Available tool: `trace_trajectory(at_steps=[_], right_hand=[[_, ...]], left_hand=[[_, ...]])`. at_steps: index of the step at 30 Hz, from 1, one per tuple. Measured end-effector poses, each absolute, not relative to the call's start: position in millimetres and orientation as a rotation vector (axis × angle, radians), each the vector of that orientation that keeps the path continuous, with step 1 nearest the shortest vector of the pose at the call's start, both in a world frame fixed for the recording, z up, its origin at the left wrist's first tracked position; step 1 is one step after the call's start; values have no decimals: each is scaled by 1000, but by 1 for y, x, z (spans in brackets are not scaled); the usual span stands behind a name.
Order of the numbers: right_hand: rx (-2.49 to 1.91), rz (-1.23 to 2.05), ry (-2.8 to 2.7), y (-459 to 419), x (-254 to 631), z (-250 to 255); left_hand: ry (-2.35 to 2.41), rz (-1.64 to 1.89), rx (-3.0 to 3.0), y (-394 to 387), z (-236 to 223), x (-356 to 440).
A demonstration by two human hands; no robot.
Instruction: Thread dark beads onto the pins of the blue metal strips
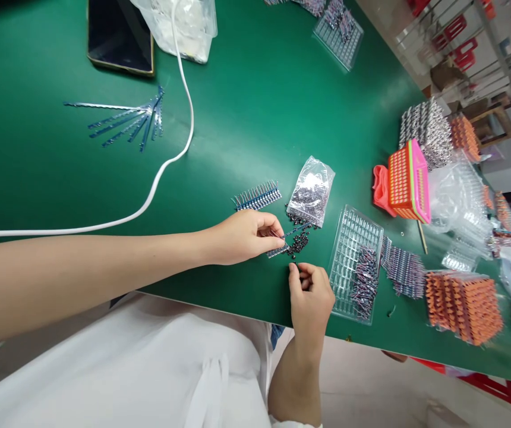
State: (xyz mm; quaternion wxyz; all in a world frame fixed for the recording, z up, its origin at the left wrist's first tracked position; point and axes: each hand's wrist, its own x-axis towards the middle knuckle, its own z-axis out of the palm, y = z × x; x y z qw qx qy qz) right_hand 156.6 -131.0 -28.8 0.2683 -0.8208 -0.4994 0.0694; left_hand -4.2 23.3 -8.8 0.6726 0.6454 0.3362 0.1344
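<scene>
In the head view, the left hand (pixel 249 238) had its thumb and forefinger pressed together on a narrow strip (pixel 278 250). At its three o'clock lay the loose dark beads (pixel 299 242), at two o'clock a clear bag (pixel 311 190), and at twelve o'clock a wired blue strip (pixel 258 196). The right hand (pixel 312 300) was half curled, thumb and forefinger near each other, at six o'clock of the beads; I cannot tell whether it held one. At its two o'clock was a clear tray (pixel 343 261).

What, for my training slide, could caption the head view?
Left hand holding a thin blue strip, right hand near small dark pieces.
</scene>
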Motion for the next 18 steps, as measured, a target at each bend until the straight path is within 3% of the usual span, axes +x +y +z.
trace_trajectory(at_steps=[12, 18], right_hand=[[-2287, 318, -1422, -124, 161, -19], [-2342, 169, -1655, -122, 161, -18]], left_hand=[[761, 284, 1436, 24, -6, -4], [760, 287, 1439, 23, -7, -4]])
